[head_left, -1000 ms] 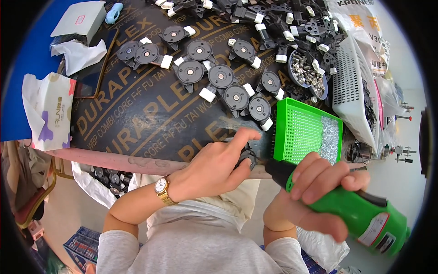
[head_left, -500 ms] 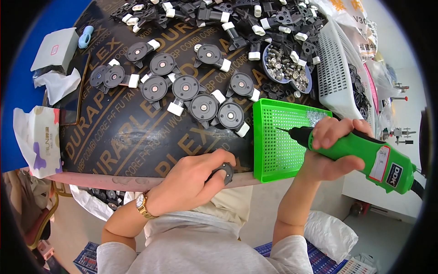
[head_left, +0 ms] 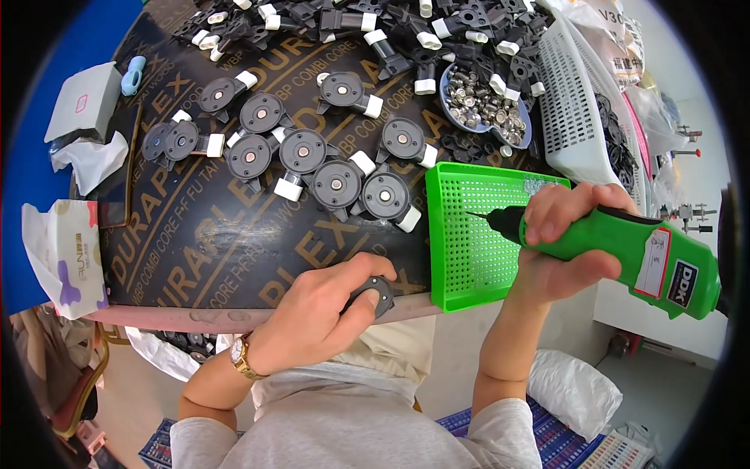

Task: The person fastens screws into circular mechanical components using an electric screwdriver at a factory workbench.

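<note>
While hovering over tray point(head_left: 484, 250), bit point(head_left: 477, 214): likely seeking screws point(head_left: 539, 186); needs lowering
Right hand point(head_left: 558, 273): wrapped around screwdriver point(head_left: 623, 250)
Left hand point(head_left: 320, 302): pinching black disc point(head_left: 383, 293)

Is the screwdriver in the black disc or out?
Out: the screwdriver shows its tip over the green tray, apart from the disc in the left hand.

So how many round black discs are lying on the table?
10 discs: an overlapping pair leftmost, three along the back, five toward the front and right. More may hide in the pile. The left hand holds another.
</note>
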A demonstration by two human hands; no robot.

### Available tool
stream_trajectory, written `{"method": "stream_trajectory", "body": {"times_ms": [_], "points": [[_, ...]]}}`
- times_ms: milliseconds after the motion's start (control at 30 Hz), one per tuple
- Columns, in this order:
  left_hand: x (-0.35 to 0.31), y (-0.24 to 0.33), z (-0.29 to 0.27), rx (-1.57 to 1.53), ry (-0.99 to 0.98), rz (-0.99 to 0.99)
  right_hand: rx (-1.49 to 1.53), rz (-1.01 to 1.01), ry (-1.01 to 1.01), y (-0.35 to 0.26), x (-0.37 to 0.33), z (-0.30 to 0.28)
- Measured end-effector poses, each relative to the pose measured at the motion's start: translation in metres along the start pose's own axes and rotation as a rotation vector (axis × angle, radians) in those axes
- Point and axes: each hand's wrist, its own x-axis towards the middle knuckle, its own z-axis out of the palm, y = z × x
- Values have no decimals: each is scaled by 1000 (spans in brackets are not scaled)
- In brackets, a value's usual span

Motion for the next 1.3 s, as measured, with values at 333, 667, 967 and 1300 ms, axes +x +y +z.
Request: {"method": "stream_trajectory", "body": {"times_ms": [333, 667, 967, 1300], "points": [[-5, 0, 0, -59, 1, 22, -80, 24, 13, -5, -2, 7], [-4, -8, -2, -209, -31, 7, 369, -124, -165, -62, -24, 37], [-7, -5, -6, -128, 4, 42, 387, 21, -494, -65, -22, 50], [-6, -5, -6, -129, 46, 21, 383, 3, -554, -55, -24, 55]]}}
